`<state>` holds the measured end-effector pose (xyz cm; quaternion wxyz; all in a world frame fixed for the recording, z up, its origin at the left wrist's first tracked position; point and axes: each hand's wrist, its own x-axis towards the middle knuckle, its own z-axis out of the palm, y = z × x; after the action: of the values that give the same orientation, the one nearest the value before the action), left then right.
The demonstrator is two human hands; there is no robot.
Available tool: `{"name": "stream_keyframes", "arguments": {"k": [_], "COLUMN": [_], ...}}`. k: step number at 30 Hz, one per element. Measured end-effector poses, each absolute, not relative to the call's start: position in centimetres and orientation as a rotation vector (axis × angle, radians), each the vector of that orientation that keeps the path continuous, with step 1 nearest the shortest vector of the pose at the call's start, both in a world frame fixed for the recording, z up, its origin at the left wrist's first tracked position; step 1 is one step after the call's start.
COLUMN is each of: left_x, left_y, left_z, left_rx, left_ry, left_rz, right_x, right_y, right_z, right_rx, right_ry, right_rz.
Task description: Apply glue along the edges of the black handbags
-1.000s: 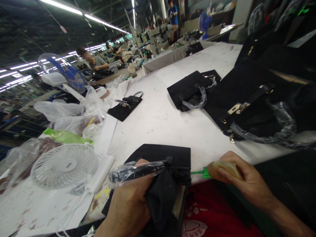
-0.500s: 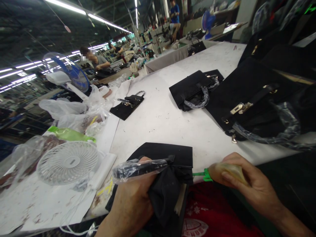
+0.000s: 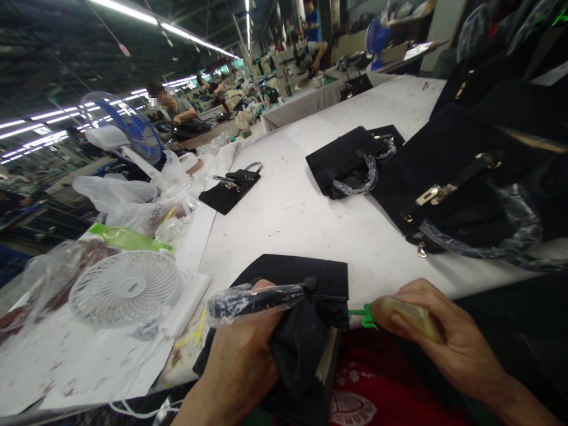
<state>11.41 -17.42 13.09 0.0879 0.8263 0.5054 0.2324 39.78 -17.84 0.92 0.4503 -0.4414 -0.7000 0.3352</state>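
Observation:
My left hand [image 3: 242, 361] is closed on a black bag piece [image 3: 306, 284] at the table's near edge, gripping its bunched fabric and a handle wrapped in clear plastic [image 3: 252, 297]. My right hand [image 3: 437, 337] is wrapped round a yellowish squeeze bottle [image 3: 410, 312] whose green nozzle [image 3: 364, 315] points left and meets the black piece's right edge.
On the white table [image 3: 310, 219] lie a small black bag [image 3: 231, 188], a black handbag [image 3: 348, 160] and a large black handbag with a gold clasp [image 3: 452, 183]. A white fan [image 3: 124, 288] and plastic bags [image 3: 133, 204] sit left. People work at far tables.
The view has drifted slightly; both hands and the bag piece keep nearly the same pose, the nozzle still at the piece's edge.

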Motion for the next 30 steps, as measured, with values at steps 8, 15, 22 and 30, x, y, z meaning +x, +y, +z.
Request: {"name": "stream_keyframes", "arguments": {"k": [8,15,22,30], "left_x": [11.1,11.0,11.1,10.9], "left_y": [-17.4,-17.5,-17.6,-18.0], "left_z": [12.9,12.5,12.2,11.8], "left_rx": [2.453,2.452,2.434,2.427], "left_ry": [1.497,1.494,1.462,1.472], "left_rz": [0.682,0.717,0.739,0.732], "right_x": [39.8,39.8,40.0,40.2], "right_y": [-17.8,-18.2,-19.6,-20.9], "right_z": [1.2,1.6,2.5,2.8], "right_rx": [-1.159,-1.165,-0.989,-0.964], "right_ry": [-1.714,-1.734,-1.766,-1.799], "right_rz": [0.845,0.775,0.838,0.837]}}
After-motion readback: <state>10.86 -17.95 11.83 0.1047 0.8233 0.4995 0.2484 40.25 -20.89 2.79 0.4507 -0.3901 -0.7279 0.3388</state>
